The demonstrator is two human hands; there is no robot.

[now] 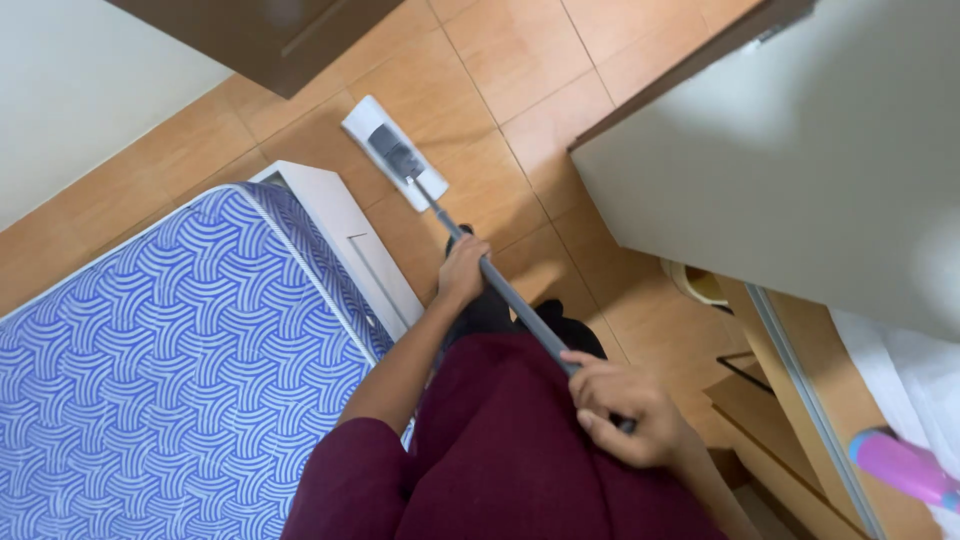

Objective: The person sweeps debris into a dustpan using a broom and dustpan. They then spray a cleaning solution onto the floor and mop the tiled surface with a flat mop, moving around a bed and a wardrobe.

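Far left: mattress point(150, 370) with a blue and white woven pattern, lying on a white bed frame point(345, 225) whose edge runs diagonally just beside the working strip of tiled floor point(510, 60).

Flat mop: white rectangular mop head point(393, 152) lies flat on the tiles, just off the corner of the bed frame. The grey handle point(520, 305) runs down and to the right from it toward the person's body.

Left hand point(462, 270): fingers closed around the handle at the lower grip point, nearer the head. Right hand point(625, 410): fingers clamped around the upper end of the handle, close to the maroon clothing point(500, 450).

Right side: a pale desk point(800, 150) overhangs the floor, with wooden drawers point(770, 420) below it and a pink object point(905, 465) at the far right edge.

Risks, as judged from this layout:
- The strip between bed frame and desk is narrow; a sideways stroke could knock the mop head against the frame corner and twist it off the flat.
- Pulling back could drive the handle's top end into the desk edge or drawers, since the right hand sits near them.
- A steep handle angle could lift one end of the head, leaving an uncleaned stripe.
- Wet tiles underfoot, if wet, could mean a slip; wetness cannot be told here.
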